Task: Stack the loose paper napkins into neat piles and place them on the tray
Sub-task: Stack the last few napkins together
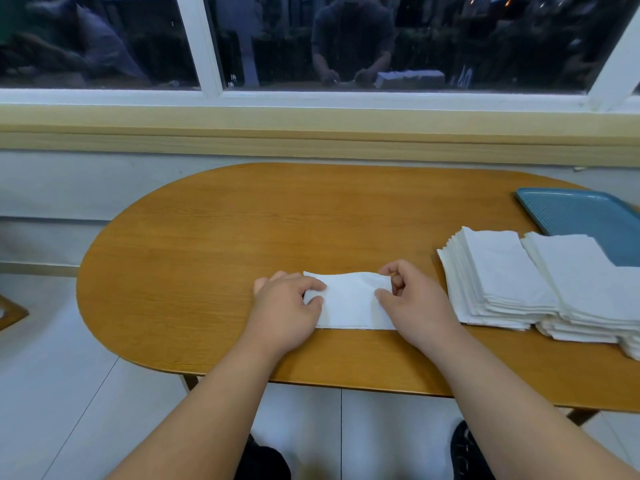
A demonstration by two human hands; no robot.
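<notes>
**Status: Stacking in Progress, Tray Not Loaded**

My left hand (287, 303) and right hand (412, 299) each pinch one end of a single white paper napkin (349, 303) lying flat near the front edge of the oval wooden table (242, 220). Two stacked piles of white napkins (498, 271) sit to the right, beside the blue plastic tray (581, 213). The tray's visible part is bare, so I judge that moving the piles onto it is still to do.

Oval wooden table (214, 230) on pale tiled floor (62, 393), beneath a white-framed window (346, 46), dark outside.
</notes>
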